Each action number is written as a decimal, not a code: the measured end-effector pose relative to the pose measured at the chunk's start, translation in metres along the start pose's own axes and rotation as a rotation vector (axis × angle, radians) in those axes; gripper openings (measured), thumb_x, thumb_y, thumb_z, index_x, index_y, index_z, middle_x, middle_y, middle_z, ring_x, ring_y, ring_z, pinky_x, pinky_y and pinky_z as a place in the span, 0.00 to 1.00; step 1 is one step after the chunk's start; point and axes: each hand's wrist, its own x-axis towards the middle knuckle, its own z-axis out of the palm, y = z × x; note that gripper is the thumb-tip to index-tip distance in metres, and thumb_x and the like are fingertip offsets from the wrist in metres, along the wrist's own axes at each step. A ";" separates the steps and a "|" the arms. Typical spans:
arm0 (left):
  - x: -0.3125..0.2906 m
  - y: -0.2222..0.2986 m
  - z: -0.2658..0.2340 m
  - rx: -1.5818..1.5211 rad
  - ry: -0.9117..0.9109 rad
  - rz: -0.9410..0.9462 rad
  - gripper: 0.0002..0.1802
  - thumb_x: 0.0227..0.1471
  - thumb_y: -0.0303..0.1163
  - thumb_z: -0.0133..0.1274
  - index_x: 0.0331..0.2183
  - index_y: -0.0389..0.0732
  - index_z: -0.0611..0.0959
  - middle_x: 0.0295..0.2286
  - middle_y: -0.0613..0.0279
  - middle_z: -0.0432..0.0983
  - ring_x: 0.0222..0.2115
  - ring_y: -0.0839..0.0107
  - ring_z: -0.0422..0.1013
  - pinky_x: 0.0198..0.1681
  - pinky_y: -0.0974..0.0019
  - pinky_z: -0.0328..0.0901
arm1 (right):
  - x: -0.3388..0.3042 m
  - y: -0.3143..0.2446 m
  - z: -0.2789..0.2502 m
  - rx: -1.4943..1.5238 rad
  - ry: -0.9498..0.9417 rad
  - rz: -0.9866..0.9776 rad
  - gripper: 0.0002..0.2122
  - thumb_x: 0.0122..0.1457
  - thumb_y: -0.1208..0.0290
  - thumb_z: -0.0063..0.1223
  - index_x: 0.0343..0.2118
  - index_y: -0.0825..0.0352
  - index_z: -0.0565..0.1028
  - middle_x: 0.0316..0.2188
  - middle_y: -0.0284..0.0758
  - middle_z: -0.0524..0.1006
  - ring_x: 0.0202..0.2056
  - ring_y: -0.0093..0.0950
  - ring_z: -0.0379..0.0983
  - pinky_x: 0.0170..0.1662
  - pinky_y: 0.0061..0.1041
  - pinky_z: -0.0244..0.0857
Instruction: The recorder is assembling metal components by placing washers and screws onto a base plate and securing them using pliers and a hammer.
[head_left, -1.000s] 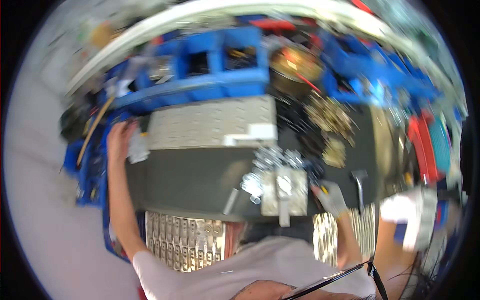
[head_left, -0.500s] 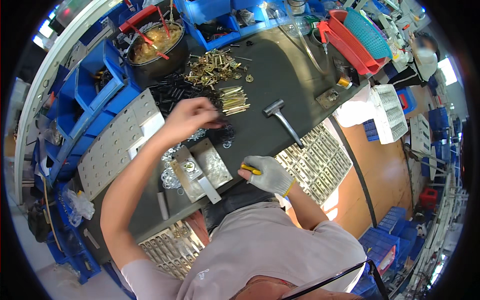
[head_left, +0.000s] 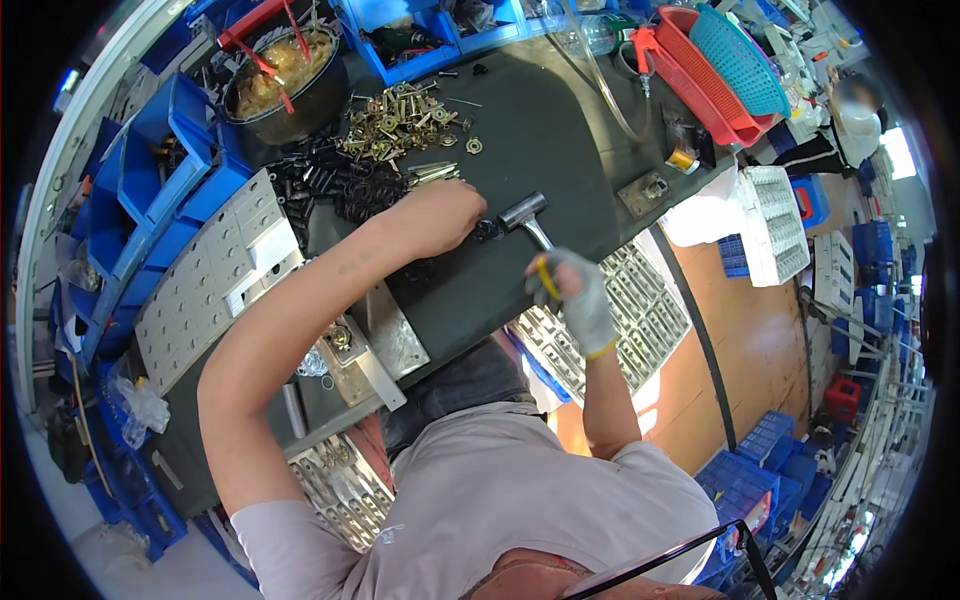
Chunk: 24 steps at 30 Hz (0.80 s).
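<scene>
My bare left hand (head_left: 447, 216) reaches over the dark mat with its fingers curled down. Small black ring-like pieces (head_left: 488, 231) lie at its fingertips; whether they are gripped is hidden. My right hand (head_left: 580, 298), in a grey-white glove with a yellow cuff, is raised at the mat's front edge. It is closed on a yellow object (head_left: 546, 278), mostly covered by the fingers. A hammer (head_left: 524, 211) lies between my hands, its handle running toward the right one. A metal block fixture (head_left: 350, 360) with a small brass-coloured piece (head_left: 340, 338) stands below my left forearm.
Brass-coloured hardware (head_left: 402, 122) is heaped at the back, beside black parts (head_left: 310, 175). A pot (head_left: 285, 110), blue bins (head_left: 190, 135) and a perforated metal plate (head_left: 205, 285) stand left. Red and teal baskets (head_left: 705, 80) are back right. A tray of metal parts (head_left: 635, 310) sits front right.
My left hand has moved right, over to the black rings near the hammer head. My right hand has risen away from my body toward the hammer handle, still holding the yellow object. The view has shifted slightly.
</scene>
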 end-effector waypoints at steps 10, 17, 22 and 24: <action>-0.213 0.038 -0.016 -0.654 0.859 -0.532 0.12 0.65 0.27 0.55 0.47 0.33 0.85 0.39 0.59 0.83 0.30 0.77 0.73 0.34 0.72 0.68 | 0.102 0.015 0.043 0.841 0.151 -0.303 0.26 0.61 0.48 0.45 0.52 0.66 0.73 0.41 0.38 0.74 0.41 0.33 0.73 0.47 0.32 0.67; -0.279 0.069 0.085 -1.032 1.034 -0.813 0.30 0.63 0.26 0.56 0.65 0.35 0.69 0.55 0.50 0.75 0.29 0.77 0.76 0.34 0.70 0.74 | 0.139 0.041 0.075 0.684 0.213 -0.305 0.17 0.63 0.56 0.47 0.47 0.64 0.72 0.37 0.35 0.73 0.37 0.29 0.72 0.42 0.30 0.67; -0.259 0.076 0.116 -1.277 0.991 -0.784 0.40 0.61 0.21 0.55 0.70 0.36 0.58 0.64 0.47 0.63 0.34 0.75 0.76 0.37 0.70 0.74 | 0.137 0.035 0.084 0.894 0.374 -0.263 0.08 0.65 0.60 0.47 0.35 0.59 0.68 0.29 0.32 0.68 0.29 0.28 0.65 0.35 0.31 0.61; -0.244 0.077 0.119 -1.305 1.043 -0.764 0.40 0.61 0.26 0.56 0.69 0.32 0.59 0.62 0.47 0.66 0.29 0.77 0.75 0.36 0.70 0.73 | 0.125 0.030 0.086 0.895 0.407 -0.265 0.10 0.66 0.58 0.47 0.34 0.59 0.68 0.28 0.33 0.67 0.29 0.29 0.65 0.34 0.32 0.60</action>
